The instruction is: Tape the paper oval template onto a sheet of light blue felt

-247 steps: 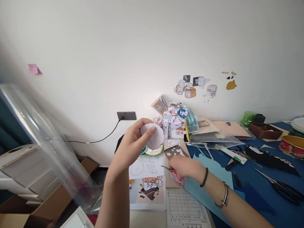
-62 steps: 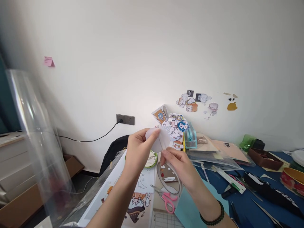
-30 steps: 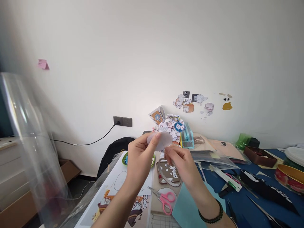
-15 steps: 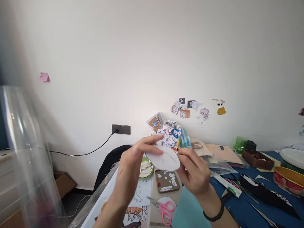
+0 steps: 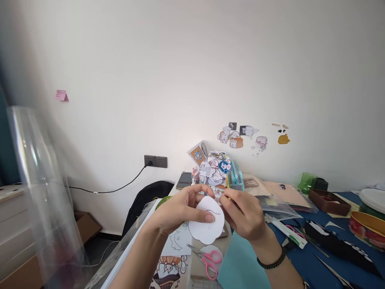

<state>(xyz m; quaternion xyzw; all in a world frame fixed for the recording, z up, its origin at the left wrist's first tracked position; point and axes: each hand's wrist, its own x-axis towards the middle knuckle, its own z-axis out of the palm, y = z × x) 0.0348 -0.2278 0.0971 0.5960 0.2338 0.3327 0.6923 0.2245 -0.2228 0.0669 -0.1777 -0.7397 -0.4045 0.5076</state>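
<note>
No writing can be read: the pink sticky note [image 5: 61, 95] is too small to make out, while the cartoon stickers [image 5: 236, 137] and white paper cutout [image 5: 207, 226] carry only drawings.

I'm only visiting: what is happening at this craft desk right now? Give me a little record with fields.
Left hand: holds a white cloud-shaped paper cutout, thumb pressed on its face
Right hand: fingers curled at the cutout's upper right edge; grip unclear
Right wrist: black bead bracelet
Below the hands: pink-handled scissors lying flat, beside a light blue paper sheet
Left foreground: clear plastic roll, blurred
Wall: cartoon stickers
</note>
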